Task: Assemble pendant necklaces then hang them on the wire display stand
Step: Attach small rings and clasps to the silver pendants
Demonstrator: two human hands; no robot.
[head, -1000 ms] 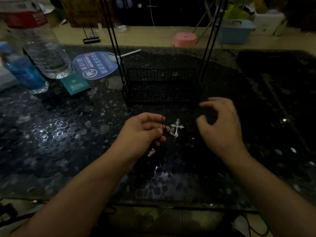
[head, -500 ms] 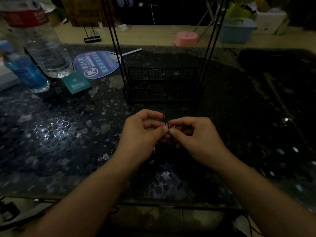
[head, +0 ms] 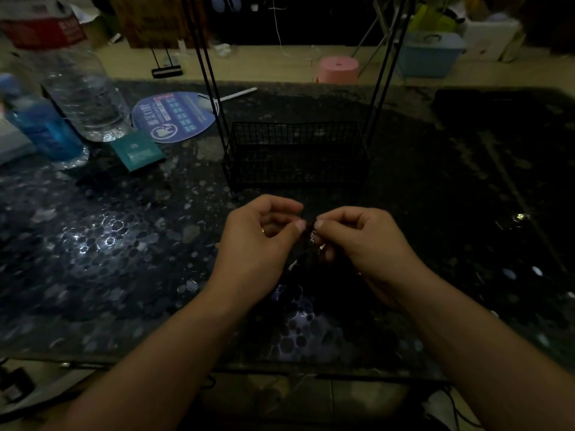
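Both hands now meet just in front of the wire display stand (head: pixel 295 157), right one moved in from beside it. My left hand (head: pixel 258 244) pinches the black cord (head: pixel 306 225); my right hand (head: pixel 364 241) pinches the silver pendant (head: pixel 312 236), mostly hidden.

The wire display stand (head: pixel 295 150) sits just beyond the two hands, its basket base blocking the way straight ahead and its thin uprights rising on both sides. To the far left, a large clear bottle (head: pixel 84 98), a blue bottle (head: pixel 43 132), a round fan (head: pixel 174 116) and a teal packet (head: pixel 137 150) crowd the table (head: pixel 93 244). Bare tabletop lies to the left and right of the hands.
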